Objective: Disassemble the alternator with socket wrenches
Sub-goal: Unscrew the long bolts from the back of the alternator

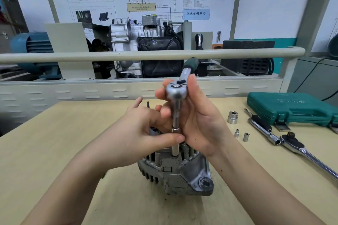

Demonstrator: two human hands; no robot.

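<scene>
A grey metal alternator (180,173) stands on the wooden table (64,142), near the front middle. A small ratchet wrench (176,90) with a green handle stands upright over it, and its extension bar and socket (175,149) reach down into the alternator's top. My right hand (197,115) grips the ratchet head from the right. My left hand (146,129) pinches the extension bar just above the socket, thumb across the front. The bolt under the socket is hidden.
Right of the alternator lie a large socket (232,117), two small sockets (241,135), a long ratchet wrench (300,149) and a closed green tool case (292,107). A thin dark bit (148,105) stands behind my left hand. A rail and engine display close off the table's far edge.
</scene>
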